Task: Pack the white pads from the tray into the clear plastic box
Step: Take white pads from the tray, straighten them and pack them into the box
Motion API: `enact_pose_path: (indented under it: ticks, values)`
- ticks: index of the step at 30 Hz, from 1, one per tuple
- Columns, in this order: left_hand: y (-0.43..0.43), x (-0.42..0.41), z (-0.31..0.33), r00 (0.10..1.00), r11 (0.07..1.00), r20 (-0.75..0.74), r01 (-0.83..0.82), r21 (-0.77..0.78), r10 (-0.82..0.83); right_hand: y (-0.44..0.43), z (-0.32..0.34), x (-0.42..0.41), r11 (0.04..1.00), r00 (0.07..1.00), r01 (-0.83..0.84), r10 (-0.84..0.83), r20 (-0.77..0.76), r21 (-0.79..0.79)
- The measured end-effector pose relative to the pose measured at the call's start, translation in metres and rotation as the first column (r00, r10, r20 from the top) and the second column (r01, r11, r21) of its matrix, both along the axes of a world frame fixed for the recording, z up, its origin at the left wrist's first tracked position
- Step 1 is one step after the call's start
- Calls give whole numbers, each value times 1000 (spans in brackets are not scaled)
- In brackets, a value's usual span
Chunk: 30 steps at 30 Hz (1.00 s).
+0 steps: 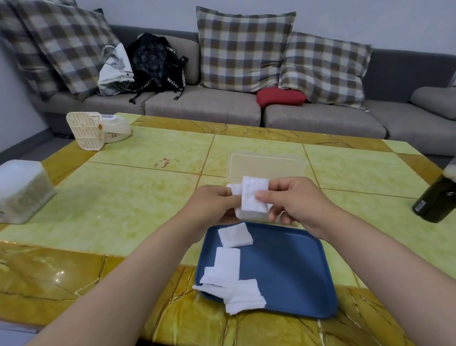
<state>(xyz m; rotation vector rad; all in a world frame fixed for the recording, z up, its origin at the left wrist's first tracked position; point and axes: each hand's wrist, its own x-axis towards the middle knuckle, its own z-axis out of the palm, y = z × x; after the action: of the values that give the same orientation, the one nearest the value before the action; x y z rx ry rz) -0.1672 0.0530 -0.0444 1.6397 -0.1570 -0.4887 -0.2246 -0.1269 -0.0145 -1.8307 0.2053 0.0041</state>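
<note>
The left hand (213, 207) and right hand (298, 203) together pinch a stack of white pads (253, 199) over the tray's (295, 273) far edge, the clear plastic box (265, 166) lying crosswise on the table just beyond.

We hold a small stack of white pads (253, 199) between our left hand (213, 207) and our right hand (298, 203), with the right thumb pressed on its front. Just beyond our hands stands the clear plastic box (265, 167). Below them, nearer us, the blue tray (295, 273) carries loose pads (227, 271) on the left hand's side.
</note>
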Motion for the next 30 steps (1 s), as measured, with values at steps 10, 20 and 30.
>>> enact_pose_path:
  ticks: [10,20,30]
  values:
    - [-11,-7,2,990,983,-128,28,-179,-52,-2,0,2,976,998,65,-64,11,-206]
    - [-17,-6,5,994,990,-18,102,-100,-104,-9,-8,13,893,985,142,-84,151,-428]
    - [-45,4,21,998,990,53,43,-133,-36,-36,5,10,992,996,76,-80,-36,-98]
